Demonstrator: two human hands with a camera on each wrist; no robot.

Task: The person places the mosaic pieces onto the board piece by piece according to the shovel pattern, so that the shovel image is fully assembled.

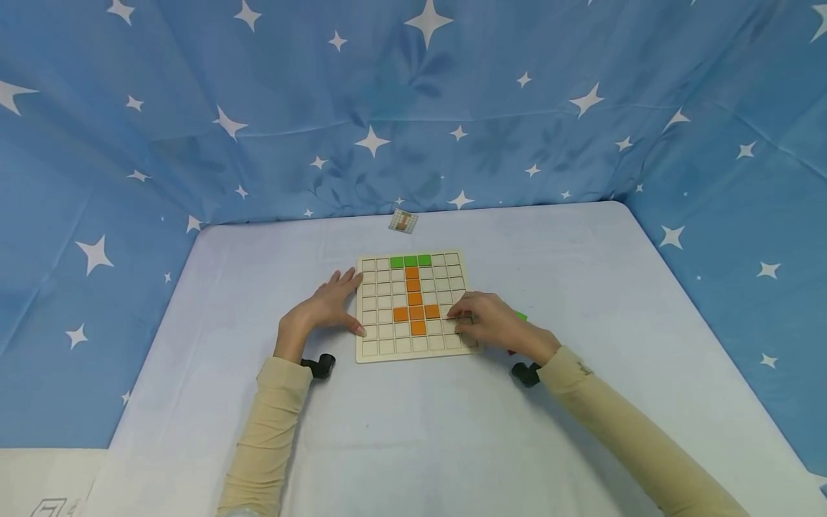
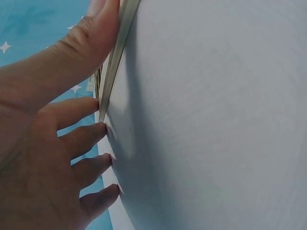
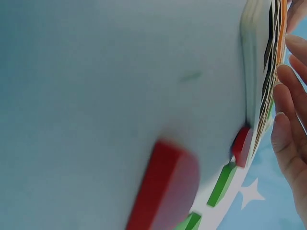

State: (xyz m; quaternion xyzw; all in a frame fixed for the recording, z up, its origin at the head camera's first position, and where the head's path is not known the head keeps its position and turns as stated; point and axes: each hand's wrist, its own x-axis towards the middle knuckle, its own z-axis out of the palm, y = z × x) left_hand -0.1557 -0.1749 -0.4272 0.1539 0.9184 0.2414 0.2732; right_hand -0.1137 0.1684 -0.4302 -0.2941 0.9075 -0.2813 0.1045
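The grid board [image 1: 381, 332] lies flat at the centre of the head frame, on the white desk [image 1: 413, 431], with orange tiles [image 1: 416, 299] in a cross-barred column and green tiles [image 1: 410, 261] in its top row. The left hand [image 1: 327, 303] is spread, thumb and fingertips against the board's left edge. The right hand [image 1: 494, 319] has loosely bent fingers over the board's right side; no piece shows between thumb and fingers. Caution: a sideways sweep of the right fingertips could displace the nearest orange tile. Slack left-hand contact could let the board slide under a push. A lowered right wrist could scatter the red pieces [image 3: 163, 182] and green blocks [image 3: 222, 184] lying beside the board's right edge
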